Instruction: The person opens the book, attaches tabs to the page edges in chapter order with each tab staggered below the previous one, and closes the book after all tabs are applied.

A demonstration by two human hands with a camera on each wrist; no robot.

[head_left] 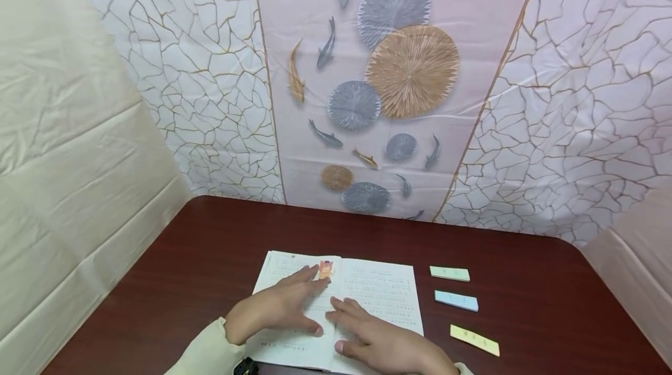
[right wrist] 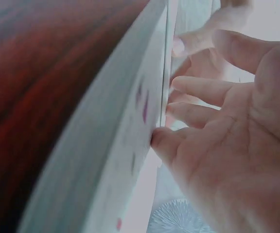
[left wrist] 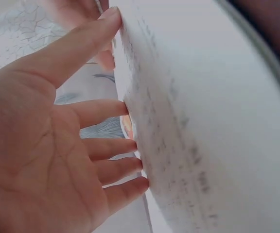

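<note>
An open book (head_left: pixel 375 281) with printed text lies on the dark red table, a small cartoon animal picture (head_left: pixel 326 270) near the top of its left page. My left hand (head_left: pixel 286 305) is over the left page, fingers spread and fairly straight; in the left wrist view its fingertips (left wrist: pixel 142 184) meet the paper. Over the lower part of the right page is my right hand (head_left: pixel 385 343), its fingers reaching toward the centre fold. The right wrist view shows those fingers (right wrist: pixel 198 90) extended at the page, the palm raised off it. Neither hand grips anything.
To the right of the book lie three small paper strips in a column: green (head_left: pixel 450 273), blue (head_left: pixel 456 300) and yellow (head_left: pixel 475 340). A patterned cloth (head_left: pixel 220 72) with fish and round leaves hangs behind the table (head_left: pixel 173 270). Pale fabric (head_left: pixel 68 188) covers the left side.
</note>
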